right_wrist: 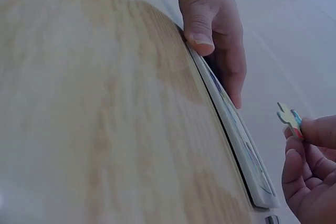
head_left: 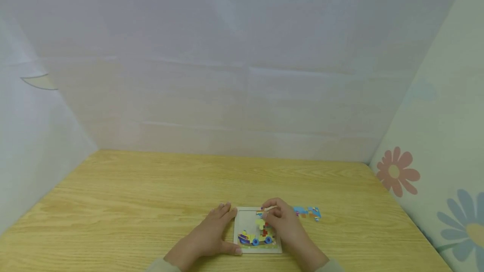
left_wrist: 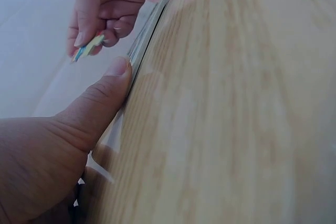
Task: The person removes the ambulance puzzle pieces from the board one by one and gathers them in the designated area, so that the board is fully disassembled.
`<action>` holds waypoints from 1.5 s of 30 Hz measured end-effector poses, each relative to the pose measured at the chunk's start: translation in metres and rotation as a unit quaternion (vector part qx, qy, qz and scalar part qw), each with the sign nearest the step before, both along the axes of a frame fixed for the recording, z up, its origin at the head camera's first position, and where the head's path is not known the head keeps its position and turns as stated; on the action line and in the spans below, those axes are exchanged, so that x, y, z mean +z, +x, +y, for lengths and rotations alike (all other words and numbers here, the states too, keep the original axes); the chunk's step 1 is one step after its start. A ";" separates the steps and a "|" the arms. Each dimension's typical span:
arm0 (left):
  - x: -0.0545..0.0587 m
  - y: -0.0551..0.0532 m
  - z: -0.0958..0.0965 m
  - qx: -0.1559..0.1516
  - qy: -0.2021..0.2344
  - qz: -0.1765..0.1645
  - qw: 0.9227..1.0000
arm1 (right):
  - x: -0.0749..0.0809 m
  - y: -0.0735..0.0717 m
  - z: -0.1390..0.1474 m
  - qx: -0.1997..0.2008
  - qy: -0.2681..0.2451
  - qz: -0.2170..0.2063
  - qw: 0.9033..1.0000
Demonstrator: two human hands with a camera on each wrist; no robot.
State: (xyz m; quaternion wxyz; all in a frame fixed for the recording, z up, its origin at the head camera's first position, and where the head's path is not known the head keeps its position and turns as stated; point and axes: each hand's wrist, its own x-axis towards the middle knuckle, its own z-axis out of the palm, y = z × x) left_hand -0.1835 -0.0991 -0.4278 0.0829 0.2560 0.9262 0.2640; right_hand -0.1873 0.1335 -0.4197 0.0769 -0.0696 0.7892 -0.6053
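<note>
A square jigsaw puzzle tray with a pale rim lies near the table's front edge. Pieces in its lower and right parts show a colourful vehicle with blue wheels; the upper left shows the bare base. My left hand rests along the left rim, fingers fairly straight, thumb on the near left corner. Above the tray's right side, my right hand pinches a puzzle piece between thumb and fingers. That piece, yellow with blue and red, is tilted and off the tray in the left wrist view. The right hand hides part of the tray.
Loose blue and multicoloured puzzle pieces lie on the wooden table just right of the right hand. Pale walls enclose the table at the back and sides, the right one printed with flowers.
</note>
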 end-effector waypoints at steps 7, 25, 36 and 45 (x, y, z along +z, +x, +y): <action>0.000 0.000 0.000 -0.005 -0.005 -0.002 1.000 | 0.005 0.000 0.005 -0.058 0.007 0.013 0.998; 0.000 0.000 0.000 -0.004 -0.011 0.006 1.000 | 0.002 0.008 0.031 -0.144 -0.004 0.001 0.990; 0.001 0.001 0.000 -0.002 -0.010 0.001 1.000 | -0.003 0.011 0.054 -0.171 -0.010 -0.023 0.985; -0.001 0.000 0.001 0.001 -0.018 -0.006 1.000 | -0.009 0.015 0.074 -0.176 -0.010 -0.052 0.983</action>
